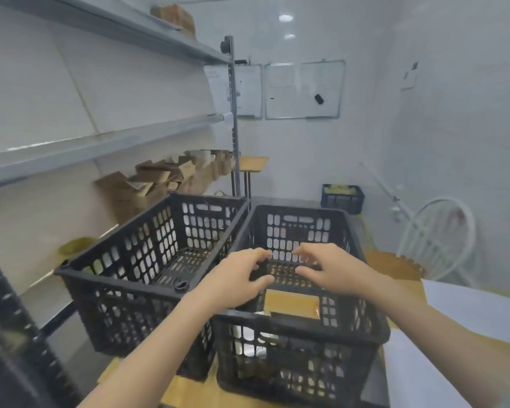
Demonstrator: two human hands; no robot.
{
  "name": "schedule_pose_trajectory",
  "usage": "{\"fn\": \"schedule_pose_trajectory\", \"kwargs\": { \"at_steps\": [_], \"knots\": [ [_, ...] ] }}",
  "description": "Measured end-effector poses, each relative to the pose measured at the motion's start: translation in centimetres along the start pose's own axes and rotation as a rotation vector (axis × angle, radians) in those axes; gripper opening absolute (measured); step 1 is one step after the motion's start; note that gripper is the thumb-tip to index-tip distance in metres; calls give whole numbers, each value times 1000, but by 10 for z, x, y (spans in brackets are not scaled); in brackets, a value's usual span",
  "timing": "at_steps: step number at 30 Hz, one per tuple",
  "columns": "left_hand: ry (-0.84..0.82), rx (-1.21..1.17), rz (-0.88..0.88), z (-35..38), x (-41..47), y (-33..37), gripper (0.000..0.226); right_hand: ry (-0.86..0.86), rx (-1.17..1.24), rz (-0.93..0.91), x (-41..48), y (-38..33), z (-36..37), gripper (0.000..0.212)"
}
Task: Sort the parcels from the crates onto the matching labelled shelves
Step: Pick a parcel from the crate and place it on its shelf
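Note:
Two black slatted crates stand side by side in front of me. The left crate (pixel 124 278) shows only its bare floor. In the right crate (pixel 365 325) lies a flat brown parcel (pixel 292 303) near the front wall. My left hand (pixel 236 281) and my right hand (pixel 333 269) hover over the right crate above the parcel, fingers loosely curved, holding nothing. Grey metal shelves (pixel 106 142) run along the left wall. Several brown parcels (pixel 165 178) lie on the lower shelf and more parcels (pixel 174 14) on the top one.
A blue crate (pixel 342 198) sits on the floor at the back. A white chair (pixel 442 240) stands to the right, and a small wooden stool (pixel 252 163) beside the shelf post. Whiteboards (pixel 304 89) hang on the far wall. A white surface (pixel 468 313) lies at my right.

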State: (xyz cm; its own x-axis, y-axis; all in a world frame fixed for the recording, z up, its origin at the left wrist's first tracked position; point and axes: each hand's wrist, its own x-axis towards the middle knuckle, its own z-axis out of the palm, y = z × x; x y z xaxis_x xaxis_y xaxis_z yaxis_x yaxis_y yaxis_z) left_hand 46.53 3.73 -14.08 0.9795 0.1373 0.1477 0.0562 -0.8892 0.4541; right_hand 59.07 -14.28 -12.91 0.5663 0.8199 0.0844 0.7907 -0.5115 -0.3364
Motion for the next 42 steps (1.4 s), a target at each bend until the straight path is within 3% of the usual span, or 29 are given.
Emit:
{"fn": "schedule_pose_trajectory", "kwargs": {
  "at_steps": [10,16,21,33,37,42],
  "knots": [
    [-107,-26,-202,60,57,-21,53,-118,53,-67,44,91,38,46],
    [-270,99,-280,72,74,-56,59,-288,-1,-115,75,96,67,48],
    [-329,193,-265,81,98,-82,65,-334,26,-134,108,79,95,46],
    [-848,440,-294,136,120,-118,54,-510,173,61,113,70,171,60],
    [-1012,516,-320,145,115,-121,68,-675,172,124,105,72,184,63],
    [-1070,430,-367,145,112,-114,95,-803,171,149,91,67,199,96]
  ]
}}
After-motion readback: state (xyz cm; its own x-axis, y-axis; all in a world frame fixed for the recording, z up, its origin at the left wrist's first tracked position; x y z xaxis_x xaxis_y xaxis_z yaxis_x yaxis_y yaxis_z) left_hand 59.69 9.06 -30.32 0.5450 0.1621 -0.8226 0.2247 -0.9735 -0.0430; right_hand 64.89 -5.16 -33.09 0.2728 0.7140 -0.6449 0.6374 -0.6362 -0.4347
